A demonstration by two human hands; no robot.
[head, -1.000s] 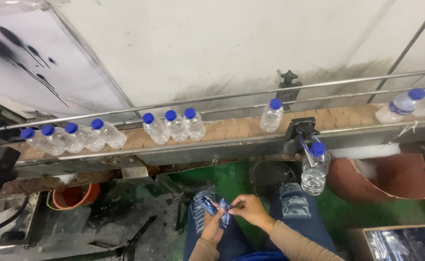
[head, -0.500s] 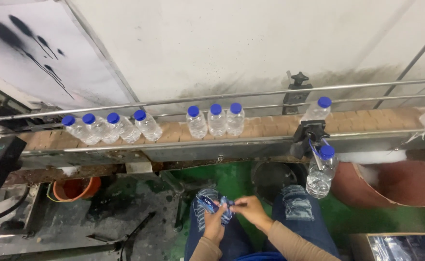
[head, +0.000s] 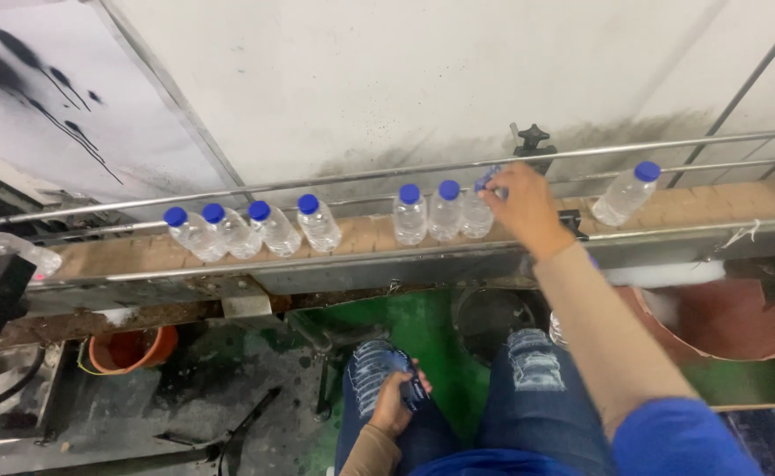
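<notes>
Our right hand [head: 521, 204] closes on the bottle [head: 478, 211] at one o'clock on the conveyor [head: 361, 236], rightmost of three; we place the label squarely over its cap, while our left hand [head: 393, 404] grips the labels [head: 412, 384] at six

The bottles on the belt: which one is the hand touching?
The right hand is on the rightmost bottle of the group of three, covering its cap. The other bottles stand untouched, blue caps showing.

a long brown conveyor belt [head: 365, 236] ran along the wall between metal rails [head: 317, 183]. clear blue-capped bottles [head: 319, 222] stood on it: four at left, three together mid-belt, one [head: 625, 192] apart at right.
</notes>
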